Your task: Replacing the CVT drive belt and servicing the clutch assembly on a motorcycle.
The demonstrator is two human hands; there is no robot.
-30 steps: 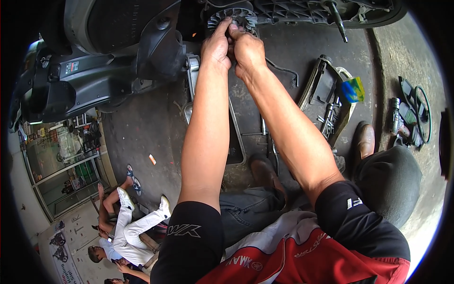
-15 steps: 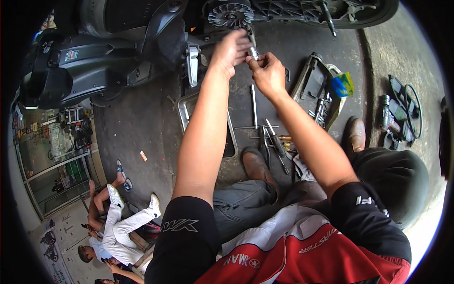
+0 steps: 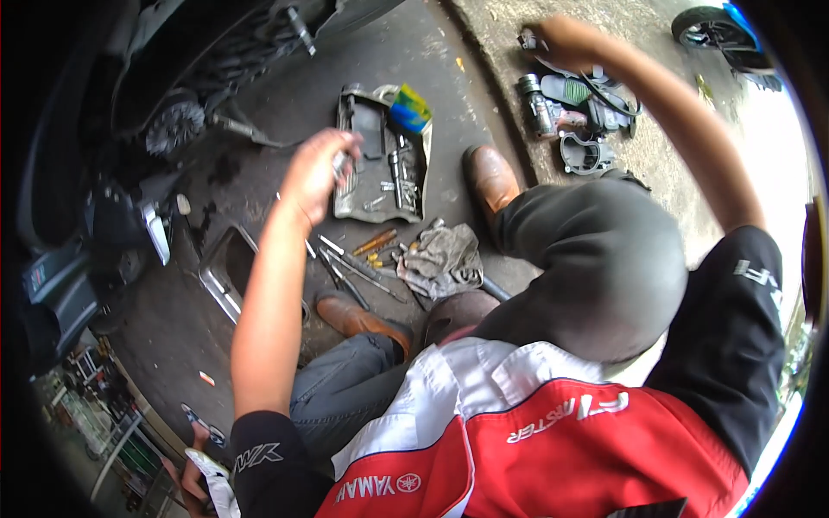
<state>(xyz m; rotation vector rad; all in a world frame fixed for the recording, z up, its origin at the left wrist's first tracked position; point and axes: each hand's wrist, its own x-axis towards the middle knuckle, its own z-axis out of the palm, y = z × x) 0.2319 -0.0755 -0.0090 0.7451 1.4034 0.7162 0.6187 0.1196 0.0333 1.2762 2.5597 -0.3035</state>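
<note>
My left hand (image 3: 313, 177) is raised over the dark floor, left of a grey cast-metal cover (image 3: 341, 194). Its fingers are closed round a small silver metal socket (image 3: 341, 161), mostly hidden by them. My right arm reaches to the far right, over the concrete ledge. There my right hand (image 3: 566, 43) is closed on something with a silver end (image 3: 526, 39); the rest is hidden by the fingers. Just below that hand lie a dark cylindrical canister (image 3: 537, 105), a green-ribbed part (image 3: 566, 89) and a black loop (image 3: 615, 105).
Inside the cover are metal tools and a blue-yellow packet (image 3: 409, 110). Pliers and screwdrivers (image 3: 358, 268) lie beside a grey rag (image 3: 445, 257) near my boots. A metal tray (image 3: 220, 298) is at left. The scooter's finned fan (image 3: 175, 127) and wheel are at upper left.
My view has turned to the right. Both hands have left the fan area and parted. The silver socket, earlier in my right hand, is now in my left; my right hand has reached the ledge.
</note>
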